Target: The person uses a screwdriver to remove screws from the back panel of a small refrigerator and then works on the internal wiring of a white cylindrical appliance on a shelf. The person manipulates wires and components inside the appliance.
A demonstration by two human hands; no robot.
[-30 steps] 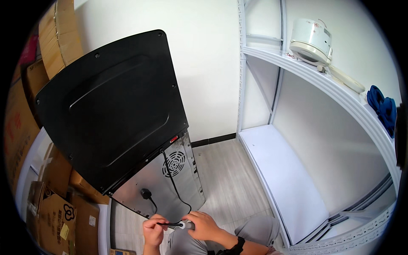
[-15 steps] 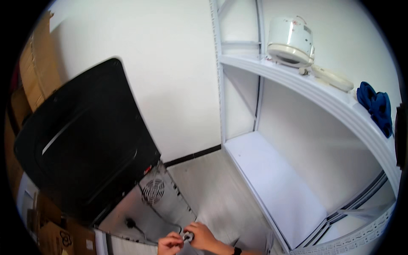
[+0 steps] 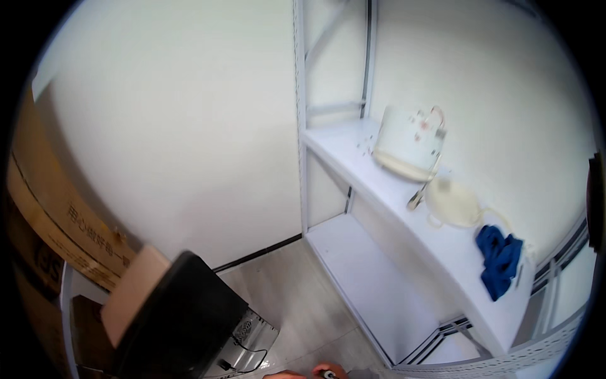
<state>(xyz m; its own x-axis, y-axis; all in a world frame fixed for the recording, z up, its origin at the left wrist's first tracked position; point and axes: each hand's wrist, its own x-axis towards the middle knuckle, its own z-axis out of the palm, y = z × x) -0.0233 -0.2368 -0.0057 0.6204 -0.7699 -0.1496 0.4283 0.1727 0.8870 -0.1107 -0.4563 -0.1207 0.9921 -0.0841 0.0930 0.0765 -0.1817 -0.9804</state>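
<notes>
A person's 2 bare hands work at the near edge of a small storage room, only partly in view. The right hand point(image 3: 330, 368) has its fingers curled around a small dark-and-pale piece point(image 3: 327, 374), held just to the right of an appliance's metal back point(image 3: 261, 333); the left hand point(image 3: 284, 375) sits close beside it, so cut off by the edge that its grip cannot be told. Across the metal, near a round vent point(image 3: 245, 330), a black cable point(image 3: 265, 355) arcs down, with a black plug point(image 3: 225, 364) to its left. Above rises the appliance's black panel point(image 3: 183, 316), tilted, with a pinkish-tan surface point(image 3: 139, 290) on its left side. Cardboard boxes point(image 3: 63, 218) crowd the far left. To the right stands a white rack with 2 shelves in view. The upper shelf point(image 3: 435, 252) bears a white cooker point(image 3: 409, 142) with reddish decorations at its far end, then a cream-coloured round piece point(image 3: 451, 202) and, nearer, a crumpled blue cloth point(image 3: 499, 259). The lower shelf point(image 3: 372, 278) runs beneath, close to the pale grey floor point(image 3: 284, 287). A plain white wall point(image 3: 189, 126), edged by a dark baseboard point(image 3: 259, 252), closes off the far side.
</notes>
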